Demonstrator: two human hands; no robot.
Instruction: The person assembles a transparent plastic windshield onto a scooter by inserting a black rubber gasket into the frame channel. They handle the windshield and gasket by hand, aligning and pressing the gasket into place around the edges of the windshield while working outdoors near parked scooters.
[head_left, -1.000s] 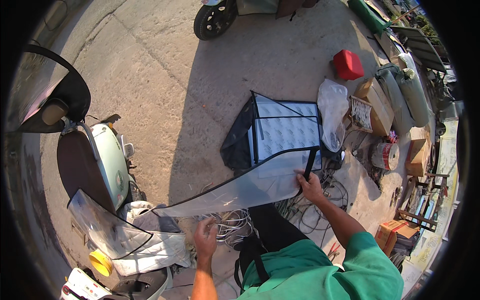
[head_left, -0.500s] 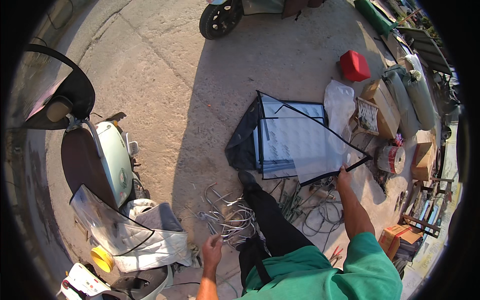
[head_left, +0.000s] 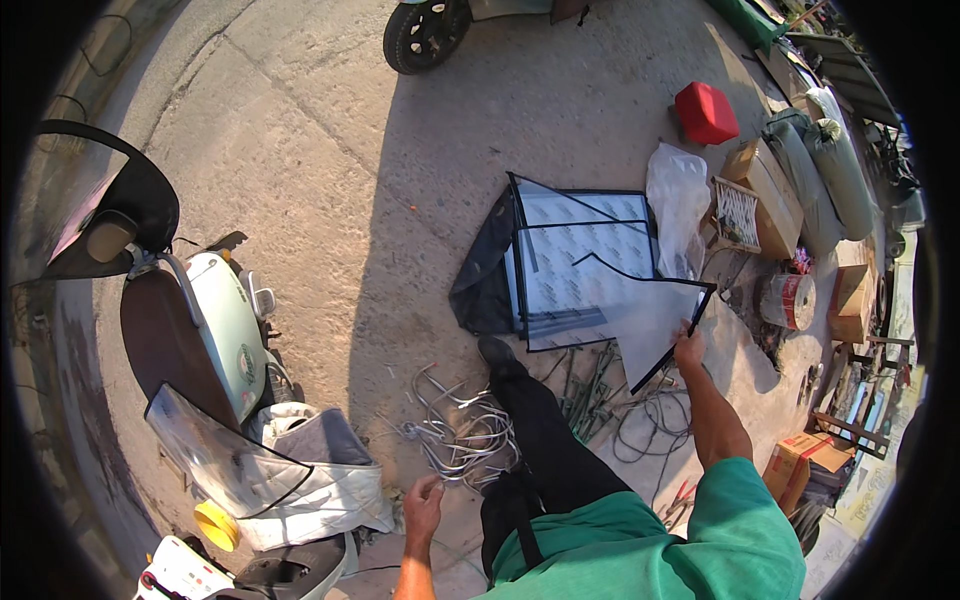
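Observation:
My right hand [head_left: 690, 347] grips the black-edged corner of a clear plastic sheet [head_left: 655, 325], lifting it so that the sheet folds over itself. Beneath lies a stack of black-bordered sheets [head_left: 575, 250] with patterned film, on the ground ahead of my foot. A dark grey cloth-like piece [head_left: 483, 275] sticks out on the stack's left side. My left hand [head_left: 422, 508] hangs low with loosely bent fingers and nothing visible in it. Just beyond it is a tangle of bent silver metal tubes [head_left: 470, 435]. Dark green rods [head_left: 590, 395] lie partly under the lifted sheet.
A pale green scooter [head_left: 228, 320] stands at the left, with a white quilted cover [head_left: 325, 490] and a clear windshield [head_left: 215, 445]. Another vehicle's wheel [head_left: 425, 35] is at the far edge. Rightward are a red container [head_left: 706, 113], a cardboard box [head_left: 765, 200], a wound roll [head_left: 785, 302] and loose cable [head_left: 650, 425].
My right hand has drawn the sheet's corner slightly up and back, folding it more and baring more of the stack. My left hand has barely moved; the view has shifted a little.

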